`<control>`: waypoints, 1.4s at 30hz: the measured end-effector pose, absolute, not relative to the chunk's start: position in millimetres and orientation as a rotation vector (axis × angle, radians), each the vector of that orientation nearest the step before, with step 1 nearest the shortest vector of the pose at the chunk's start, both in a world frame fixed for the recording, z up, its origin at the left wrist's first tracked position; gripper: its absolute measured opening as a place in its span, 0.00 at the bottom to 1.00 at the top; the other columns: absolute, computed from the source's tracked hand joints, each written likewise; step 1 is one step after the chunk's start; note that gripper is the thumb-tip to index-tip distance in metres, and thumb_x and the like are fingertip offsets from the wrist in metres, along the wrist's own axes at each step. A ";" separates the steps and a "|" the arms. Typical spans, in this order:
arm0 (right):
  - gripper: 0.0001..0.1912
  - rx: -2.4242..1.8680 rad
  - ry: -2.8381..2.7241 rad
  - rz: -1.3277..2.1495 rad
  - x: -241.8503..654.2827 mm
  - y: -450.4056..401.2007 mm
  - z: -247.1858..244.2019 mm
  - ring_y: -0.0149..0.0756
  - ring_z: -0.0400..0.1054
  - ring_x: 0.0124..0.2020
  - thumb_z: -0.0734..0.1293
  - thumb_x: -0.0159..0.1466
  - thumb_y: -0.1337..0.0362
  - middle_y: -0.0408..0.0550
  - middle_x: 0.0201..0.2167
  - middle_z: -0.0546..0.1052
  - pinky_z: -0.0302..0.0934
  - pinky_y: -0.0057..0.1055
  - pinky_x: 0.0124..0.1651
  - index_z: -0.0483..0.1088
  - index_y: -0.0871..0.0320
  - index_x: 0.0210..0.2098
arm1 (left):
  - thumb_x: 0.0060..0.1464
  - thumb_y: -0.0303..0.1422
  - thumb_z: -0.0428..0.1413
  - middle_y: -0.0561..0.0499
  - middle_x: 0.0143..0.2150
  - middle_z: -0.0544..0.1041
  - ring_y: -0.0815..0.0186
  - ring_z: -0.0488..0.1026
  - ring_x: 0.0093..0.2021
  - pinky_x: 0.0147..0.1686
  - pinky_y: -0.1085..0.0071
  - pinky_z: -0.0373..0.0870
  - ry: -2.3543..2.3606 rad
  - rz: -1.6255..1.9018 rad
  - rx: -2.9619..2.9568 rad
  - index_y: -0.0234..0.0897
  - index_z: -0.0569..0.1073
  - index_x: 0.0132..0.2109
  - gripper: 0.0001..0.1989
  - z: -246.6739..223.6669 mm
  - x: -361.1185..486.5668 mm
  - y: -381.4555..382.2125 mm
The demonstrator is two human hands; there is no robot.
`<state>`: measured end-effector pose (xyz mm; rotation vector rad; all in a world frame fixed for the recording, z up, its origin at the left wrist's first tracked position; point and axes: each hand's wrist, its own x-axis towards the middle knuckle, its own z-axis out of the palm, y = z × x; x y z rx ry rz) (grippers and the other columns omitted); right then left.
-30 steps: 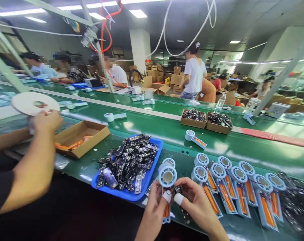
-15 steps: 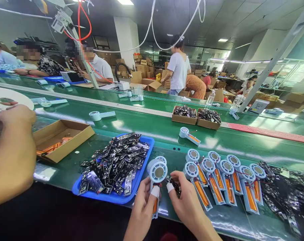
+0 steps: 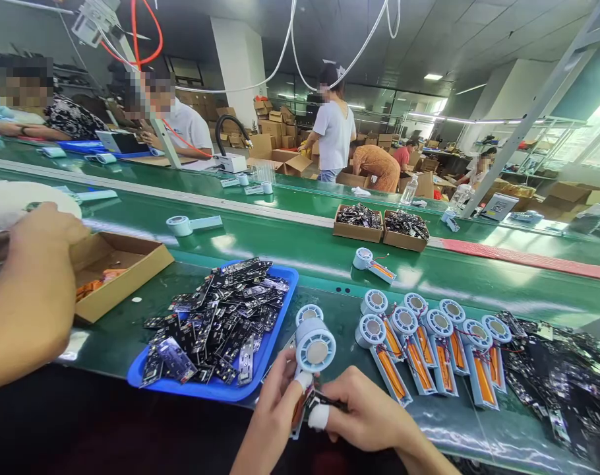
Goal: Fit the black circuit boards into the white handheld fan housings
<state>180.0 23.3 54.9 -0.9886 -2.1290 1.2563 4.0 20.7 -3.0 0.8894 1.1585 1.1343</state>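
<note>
My left hand is wrapped round the handle of a light-blue handheld fan housing, its round head upward and a white cover on my thumb. Between the covered thumb and fingers of my right hand is a small black circuit board, up against the open handle, where red wires show. My fingers partly hide the board. Just behind the held head appears another round fan head. A blue tray heaped with circuit boards lies left of my hands. Several fan housings with orange inserts lie on the right.
Loose circuit boards are piled at far right. A cardboard box with orange parts stands left, beside another person's arm. Two board-filled boxes and single fans sit on the green belt. Co-workers are across the line.
My right hand has moved left and down, bringing the circuit board from beside the fan housing to its handle. The neighbour's arm has shifted slightly right. The camera view has turned slightly.
</note>
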 end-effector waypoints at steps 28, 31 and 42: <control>0.17 -1.228 -2.383 0.858 192.9 13.5 50.5 0.29 0.61 0.22 0.66 0.68 0.55 0.41 0.21 0.71 0.44 0.28 0.27 0.69 0.57 0.26 | 0.56 0.49 0.56 0.42 0.56 0.78 0.52 0.76 0.56 0.51 0.63 0.74 1.290 1.139 1.072 0.40 0.71 0.56 0.25 -4.7 16.3 16.8; 0.25 -1.093 -2.075 1.276 185.9 15.0 42.8 0.27 0.62 0.21 0.60 0.72 0.51 0.41 0.19 0.69 0.52 0.24 0.28 0.69 0.58 0.23 | 0.54 0.49 0.58 0.44 0.54 0.80 0.53 0.77 0.54 0.50 0.65 0.75 1.246 1.100 0.893 0.40 0.71 0.57 0.28 1.8 17.0 15.8; 0.41 -1.230 -1.238 1.715 169.0 11.3 -0.3 0.22 0.50 0.10 0.57 0.56 0.23 0.37 0.08 0.59 0.42 0.22 0.15 0.62 0.57 0.16 | 0.54 0.48 0.61 0.42 0.61 0.75 0.49 0.68 0.65 0.60 0.62 0.69 1.026 1.118 0.864 0.40 0.69 0.59 0.30 7.7 20.0 5.3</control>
